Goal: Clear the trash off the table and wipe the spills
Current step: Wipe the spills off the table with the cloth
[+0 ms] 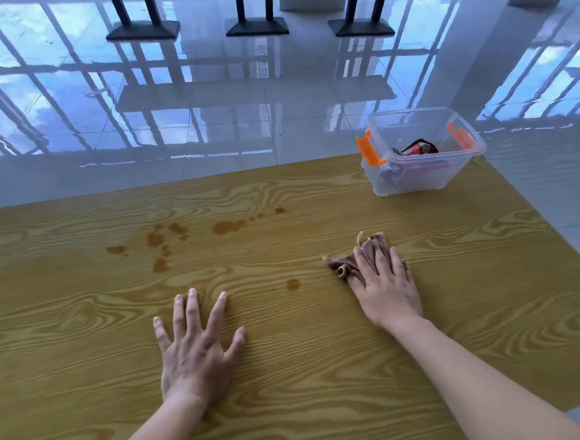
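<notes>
My right hand [384, 285] presses flat on a crumpled brown cloth [345, 265] on the wooden table [292, 374], right of centre. My left hand [196, 343] lies flat on the bare tabletop with fingers spread, holding nothing. Several brown spill patches [227, 226] spread across the table's far middle, beyond my left hand. One small round brown spot [292, 284] sits between my two hands. A clear plastic bin [422, 172] with orange latches stands at the table's far right corner, with crumpled wrappers [417, 148] inside.
The table's far edge and right edge drop to a glossy tiled floor [238, 96]. Black table bases [256, 26] stand on the floor in the distance.
</notes>
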Motion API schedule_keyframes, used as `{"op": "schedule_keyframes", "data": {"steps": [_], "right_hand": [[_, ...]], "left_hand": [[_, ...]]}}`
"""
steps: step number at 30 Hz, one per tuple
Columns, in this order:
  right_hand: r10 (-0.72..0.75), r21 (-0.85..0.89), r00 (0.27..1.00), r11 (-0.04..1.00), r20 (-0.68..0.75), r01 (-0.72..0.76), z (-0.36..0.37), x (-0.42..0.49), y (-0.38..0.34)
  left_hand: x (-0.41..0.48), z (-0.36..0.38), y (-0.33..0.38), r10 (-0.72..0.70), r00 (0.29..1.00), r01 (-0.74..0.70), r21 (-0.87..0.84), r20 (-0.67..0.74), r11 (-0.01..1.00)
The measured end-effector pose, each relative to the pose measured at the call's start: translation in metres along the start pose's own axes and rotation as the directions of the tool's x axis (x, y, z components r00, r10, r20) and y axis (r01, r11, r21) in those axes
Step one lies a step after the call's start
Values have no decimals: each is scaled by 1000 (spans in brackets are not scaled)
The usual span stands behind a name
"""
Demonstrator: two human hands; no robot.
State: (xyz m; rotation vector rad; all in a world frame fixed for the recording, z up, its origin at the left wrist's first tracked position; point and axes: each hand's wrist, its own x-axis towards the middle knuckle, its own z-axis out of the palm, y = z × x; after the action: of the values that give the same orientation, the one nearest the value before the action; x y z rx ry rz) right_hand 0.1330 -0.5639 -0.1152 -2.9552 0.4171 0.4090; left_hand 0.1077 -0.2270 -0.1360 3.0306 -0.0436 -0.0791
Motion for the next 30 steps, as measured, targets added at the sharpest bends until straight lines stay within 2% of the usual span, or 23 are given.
{"op": "schedule_keyframes", "data": {"steps": [1,3,7,9,10,12,15,16,17,19,21,23,24,25,27,28,29,30], "right_hand": [[35,13,999,999,11,-35,-4,9,-6],[-1,13,1000,1000,8,1,-3,0,-11],[-252,-74,959,967,-128,244,30,-86,7],[-331,-84,937,943,-110,323,34,-96,21],[-326,-108,940,943,-96,316,29,-86,26],[-212,-105,969,974,-124,199,15,-51,26],[67,20,995,998,-76,-65,-4,0,11],[94,34,993,995,-69,-92,-4,4,3],[63,28,996,998,-59,-61,0,0,-6],[-146,-50,987,989,-71,143,17,-30,-19],[-407,-91,909,912,-87,399,33,-72,-21],[-512,-117,858,855,-44,505,34,-78,-7],[-494,-155,867,863,-55,482,29,-65,-1],[-415,-147,907,904,-72,402,21,-47,0],[-115,-41,990,993,-75,112,1,-8,-17],[-17,9,998,1000,-54,18,-5,4,-33],[-9,29,999,1000,-47,10,-7,7,-50],[-82,15,995,996,-51,83,-1,1,-64]], "left_hand": [[0,0,0,-3,1000,3,-6,-2,1000],[-1,-1,-1,3,1000,-3,-15,8,1000],[-1,0,1,2,1000,-2,-8,1,1000],[-1,2,-1,11,1000,-11,-9,0,1000],[-1,4,-1,13,1000,-13,-9,-7,1000],[-1,6,-3,11,1000,-11,-5,-26,1000],[1,7,-3,14,999,-14,-9,-38,1000],[2,7,-4,15,999,-15,-11,-38,1000],[2,7,-5,15,999,-16,-16,-37,1000],[1,4,-3,13,999,-14,-19,-35,1000],[1,2,-1,4,999,-5,-28,-31,1000],[0,1,-1,1,1000,-2,-39,-26,999],[0,1,-1,2,1000,-3,-36,-26,999],[0,0,-1,2,1000,-3,-34,-26,999],[-2,-2,1,2,1000,-3,-41,-24,999],[-2,-2,2,2,1000,-3,-44,-24,999],[-2,-2,2,2,1000,-3,-44,-21,999],[-2,-3,2,3,1000,-4,-41,-15,999]]}}
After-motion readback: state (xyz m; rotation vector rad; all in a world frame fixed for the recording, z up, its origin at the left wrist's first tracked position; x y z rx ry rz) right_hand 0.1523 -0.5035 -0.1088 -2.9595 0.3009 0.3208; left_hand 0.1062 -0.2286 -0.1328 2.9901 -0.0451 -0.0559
